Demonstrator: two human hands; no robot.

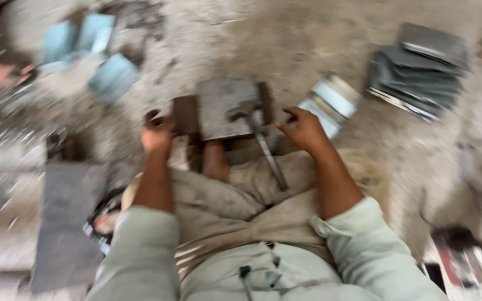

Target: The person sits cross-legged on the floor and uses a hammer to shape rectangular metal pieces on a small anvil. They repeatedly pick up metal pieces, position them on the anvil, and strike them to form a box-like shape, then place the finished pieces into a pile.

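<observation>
The head view is motion-blurred. A grey square metal block (225,106) lies on the dusty ground in front of my crossed legs. A hammer (258,134) rests on it, head on the block, handle sloping down over my trouser leg. My left hand (156,134) is closed around a small dark object at the block's left edge; what it is I cannot make out. My right hand (303,129) hovers just right of the hammer, fingers loosely curled, with nothing visible in it.
A stack of grey metal sheets (419,75) lies far right, a shiny folded piece (330,103) beside my right hand. Light blue pieces (93,56) lie far left, near another person's hand (1,72). A grey slab (65,223) is at my left.
</observation>
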